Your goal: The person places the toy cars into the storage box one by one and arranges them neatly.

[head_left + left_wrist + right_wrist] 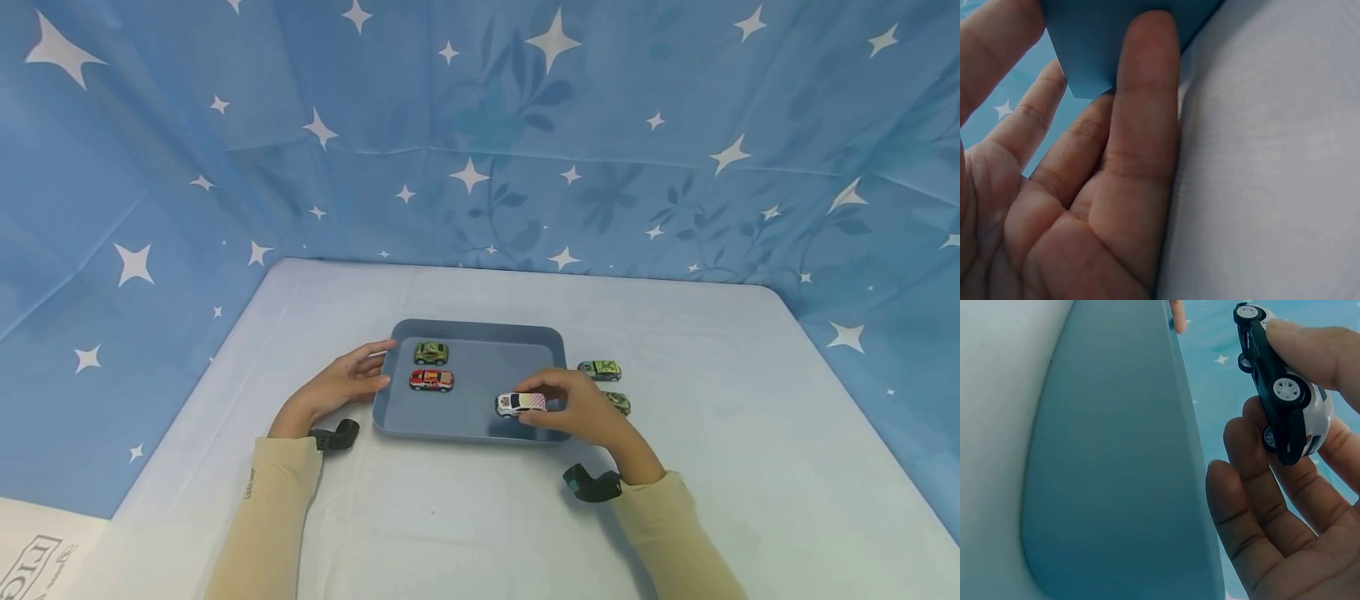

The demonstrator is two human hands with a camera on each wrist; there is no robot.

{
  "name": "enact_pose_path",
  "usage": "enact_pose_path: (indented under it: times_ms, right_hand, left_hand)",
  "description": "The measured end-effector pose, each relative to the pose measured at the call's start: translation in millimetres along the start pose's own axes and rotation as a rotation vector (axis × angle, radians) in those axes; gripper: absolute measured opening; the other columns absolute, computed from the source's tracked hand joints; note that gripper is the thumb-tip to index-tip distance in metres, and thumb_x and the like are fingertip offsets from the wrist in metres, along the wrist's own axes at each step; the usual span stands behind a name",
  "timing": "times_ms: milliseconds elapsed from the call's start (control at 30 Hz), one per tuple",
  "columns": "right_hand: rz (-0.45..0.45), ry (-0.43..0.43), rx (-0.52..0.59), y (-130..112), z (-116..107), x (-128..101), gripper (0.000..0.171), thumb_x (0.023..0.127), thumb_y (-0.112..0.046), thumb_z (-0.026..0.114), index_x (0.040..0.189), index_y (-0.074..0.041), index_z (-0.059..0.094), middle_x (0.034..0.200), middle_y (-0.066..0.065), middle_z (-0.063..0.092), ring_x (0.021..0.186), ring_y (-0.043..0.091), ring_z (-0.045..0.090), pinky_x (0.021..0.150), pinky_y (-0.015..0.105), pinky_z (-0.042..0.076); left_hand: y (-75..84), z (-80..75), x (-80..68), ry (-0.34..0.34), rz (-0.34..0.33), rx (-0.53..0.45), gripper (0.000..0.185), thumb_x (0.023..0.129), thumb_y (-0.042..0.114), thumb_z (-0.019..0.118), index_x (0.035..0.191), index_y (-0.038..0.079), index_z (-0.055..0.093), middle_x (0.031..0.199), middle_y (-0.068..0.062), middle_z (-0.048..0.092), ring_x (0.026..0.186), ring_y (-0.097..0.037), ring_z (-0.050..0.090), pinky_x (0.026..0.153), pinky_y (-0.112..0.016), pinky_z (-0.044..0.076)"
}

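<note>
My right hand [577,406] pinches a white toy car [521,404] with a checkered roof, above the right part of a blue-grey tray [480,435]. In the right wrist view, the toy car [1282,394] shows its dark underside and wheels between thumb and fingers. At the tray's left side, my left hand [347,382] touches the rim with extended fingers. The left wrist view shows the left hand [1097,187] with its fingers against the tray's outer wall [1088,47]. Inside the tray, a green camouflage toy car [431,353] stands behind a red toy car [432,381].
Two green toy cars stand on the white-covered table [450,517] right of the tray: one patterned car [599,370] farther back, another car [618,402] partly hidden by the right hand. A blue star-patterned curtain [480,125] hangs behind. A printed white item [45,550] lies lower left.
</note>
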State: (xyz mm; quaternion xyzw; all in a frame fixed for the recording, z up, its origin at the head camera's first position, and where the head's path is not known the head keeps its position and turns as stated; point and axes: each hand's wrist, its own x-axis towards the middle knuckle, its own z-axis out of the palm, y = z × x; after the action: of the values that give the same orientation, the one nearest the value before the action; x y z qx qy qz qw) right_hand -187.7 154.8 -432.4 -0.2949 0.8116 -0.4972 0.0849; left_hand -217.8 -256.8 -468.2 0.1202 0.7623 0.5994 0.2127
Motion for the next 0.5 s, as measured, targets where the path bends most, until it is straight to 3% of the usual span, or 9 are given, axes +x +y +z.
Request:
enact_pose_path:
  times_ms: [500]
  right_hand:
    - [0.007,-0.010,0.047,-1.0,25.1,15.5,0.030,0.091,-0.003,0.086,0.119,0.005,0.078,0.112,0.014,0.076,0.094,0.013,0.069,0.086,0.029,0.059]
  left_hand:
    - [-1.0,0.5,1.3,-0.002,0.000,-0.011,0.076,0.108,0.013,0.067,0.172,0.003,0.025,0.171,-0.033,0.029,0.156,-0.050,0.035,0.117,-0.055,0.046]
